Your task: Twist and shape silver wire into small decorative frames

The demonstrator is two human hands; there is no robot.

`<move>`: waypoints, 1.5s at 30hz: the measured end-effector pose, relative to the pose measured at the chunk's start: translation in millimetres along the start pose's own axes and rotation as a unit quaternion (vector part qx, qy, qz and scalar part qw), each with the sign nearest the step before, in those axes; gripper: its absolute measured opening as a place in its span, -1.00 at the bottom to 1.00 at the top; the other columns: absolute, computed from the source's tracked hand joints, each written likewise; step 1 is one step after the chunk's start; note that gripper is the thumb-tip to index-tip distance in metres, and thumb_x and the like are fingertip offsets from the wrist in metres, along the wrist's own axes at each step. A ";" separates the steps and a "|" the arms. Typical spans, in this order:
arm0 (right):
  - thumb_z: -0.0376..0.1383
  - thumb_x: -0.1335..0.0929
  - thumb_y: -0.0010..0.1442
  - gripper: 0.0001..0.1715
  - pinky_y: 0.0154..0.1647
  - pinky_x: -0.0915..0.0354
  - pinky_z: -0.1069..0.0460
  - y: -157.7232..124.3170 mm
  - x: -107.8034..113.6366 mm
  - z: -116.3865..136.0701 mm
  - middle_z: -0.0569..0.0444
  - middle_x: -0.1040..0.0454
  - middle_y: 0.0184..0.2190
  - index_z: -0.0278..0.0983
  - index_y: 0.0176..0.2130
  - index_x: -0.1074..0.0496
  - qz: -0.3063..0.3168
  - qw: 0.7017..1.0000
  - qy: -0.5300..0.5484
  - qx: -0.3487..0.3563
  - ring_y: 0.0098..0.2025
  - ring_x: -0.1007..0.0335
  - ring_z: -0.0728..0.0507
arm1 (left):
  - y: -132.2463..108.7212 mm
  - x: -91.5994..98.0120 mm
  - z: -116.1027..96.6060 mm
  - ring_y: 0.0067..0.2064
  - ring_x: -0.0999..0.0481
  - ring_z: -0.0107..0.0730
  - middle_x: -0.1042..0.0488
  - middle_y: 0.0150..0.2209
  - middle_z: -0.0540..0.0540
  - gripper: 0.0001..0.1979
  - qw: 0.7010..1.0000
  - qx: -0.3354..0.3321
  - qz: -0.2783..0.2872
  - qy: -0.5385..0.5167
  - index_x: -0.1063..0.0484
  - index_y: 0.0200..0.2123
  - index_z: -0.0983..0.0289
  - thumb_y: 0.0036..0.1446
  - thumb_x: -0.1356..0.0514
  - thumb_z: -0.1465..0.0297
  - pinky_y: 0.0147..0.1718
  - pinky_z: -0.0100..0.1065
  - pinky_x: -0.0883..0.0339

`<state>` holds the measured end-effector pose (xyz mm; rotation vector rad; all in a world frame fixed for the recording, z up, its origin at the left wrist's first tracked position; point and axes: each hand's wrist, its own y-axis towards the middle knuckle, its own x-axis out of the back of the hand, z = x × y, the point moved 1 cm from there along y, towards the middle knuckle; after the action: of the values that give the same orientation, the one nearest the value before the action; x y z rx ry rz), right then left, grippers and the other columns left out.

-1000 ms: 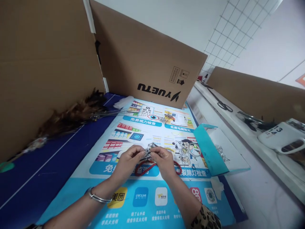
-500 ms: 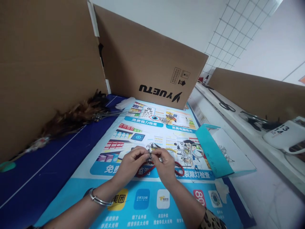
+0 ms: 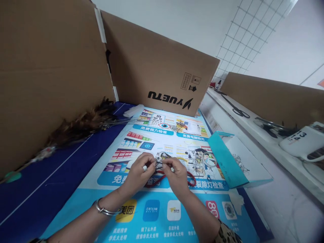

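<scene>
My left hand (image 3: 142, 169) and my right hand (image 3: 177, 174) meet over the printed sheet, fingertips pinched. Between them is a small dark, wiry piece (image 3: 159, 165), too small and too covered by the fingers to name. Red loop handles (image 3: 191, 179), which look like those of scissors, lie on the sheet under and beside my hands; their other parts are hidden. Just beyond my fingertips is a small tangle of thin dark and shiny bits (image 3: 163, 156). To the right of my right hand lies a tangled heap of fine wiry pieces (image 3: 196, 164).
An open turquoise box (image 3: 229, 162) holds more wiry pieces (image 3: 240, 162). Brown feathers (image 3: 83, 123) on long stems lie at the left. Cardboard panels (image 3: 162, 64) stand behind. On the right-hand ledge are dark scissors (image 3: 239, 111) and a white calendar-like item (image 3: 302, 141).
My fingertips have shifted slightly apart around the small piece, and more of it shows between them. The view has tilted a little; other things lie as before.
</scene>
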<state>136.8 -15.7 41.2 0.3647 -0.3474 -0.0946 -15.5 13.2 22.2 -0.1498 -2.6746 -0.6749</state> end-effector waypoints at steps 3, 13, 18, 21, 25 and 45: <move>-0.39 -0.25 0.14 -0.82 -0.21 -0.27 0.05 4.9 13.4 -0.6 0.06 -0.41 -0.34 -0.26 -0.32 -0.44 -0.036 0.999 -0.009 0.017 -0.26 -0.35 -0.06 | 5.3 8.1 7.9 -0.33 -0.30 -0.39 -0.29 -0.39 0.02 -0.90 0.999 0.018 -0.047 0.009 -0.24 -0.46 0.25 0.11 -0.02 0.47 -0.31 -0.37 -0.20; -0.32 -0.35 0.08 -0.76 -0.19 -0.31 -0.03 3.1 6.6 -10.5 -0.01 -0.41 -0.27 -0.23 -0.17 -0.41 -0.031 0.980 -0.123 0.154 -0.19 -0.32 -0.12 | -2.0 -2.1 -4.1 -0.32 -0.32 -0.39 -0.32 -0.39 0.03 -0.90 1.000 -0.005 -0.017 0.005 -0.28 -0.45 0.26 0.11 -0.04 0.46 -0.30 -0.38 -0.23; -0.35 -0.33 0.12 -0.79 -0.12 -0.29 -0.08 -1.8 -1.5 -15.8 -0.01 -0.44 -0.30 -0.23 -0.17 -0.41 -0.016 0.960 -0.177 0.217 -0.19 -0.32 -0.13 | -6.7 -7.1 -8.8 -0.31 -0.32 -0.39 -0.32 -0.37 0.05 -0.91 1.000 -0.020 0.001 0.005 -0.28 -0.43 0.26 0.11 -0.03 0.48 -0.28 -0.37 -0.23; -0.36 -0.31 0.14 -0.79 -0.15 -0.29 -0.07 -1.4 0.3 -15.1 -0.01 -0.45 -0.31 -0.24 -0.16 -0.40 -0.005 0.955 -0.193 0.224 -0.21 -0.33 -0.13 | -6.0 -5.9 -9.7 -0.30 -0.32 -0.38 -0.31 -0.37 0.05 -0.90 1.000 -0.020 0.009 0.008 -0.28 -0.43 0.26 0.11 -0.02 0.49 -0.28 -0.36 -0.23; -0.38 -0.28 0.16 -0.80 -0.16 -0.29 -0.07 -0.7 3.6 -13.0 -0.01 -0.45 -0.31 -0.24 -0.17 -0.40 0.012 0.949 -0.213 0.232 -0.23 -0.32 -0.13 | -5.8 -5.5 -10.3 -0.29 -0.31 -0.37 -0.31 -0.37 0.05 -0.90 0.999 -0.023 0.023 0.011 -0.27 -0.44 0.26 0.10 -0.02 0.51 -0.28 -0.36 -0.22; -0.29 -0.25 0.15 -0.90 -0.46 -0.22 0.11 -5.3 -6.1 -14.6 0.18 -0.31 -0.59 -0.29 -0.37 -0.27 0.044 0.968 0.212 -0.125 -0.53 -0.23 0.03 | -7.8 -5.6 -9.9 -0.32 -0.33 -0.38 -0.32 -0.39 0.04 -0.91 0.999 -0.022 -0.017 0.026 -0.28 -0.45 0.25 0.09 -0.05 0.49 -0.27 -0.35 -0.26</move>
<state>136.1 -14.9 24.5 0.1121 0.0732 0.0271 -8.5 1.6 24.7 -0.0977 -2.6197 -0.7389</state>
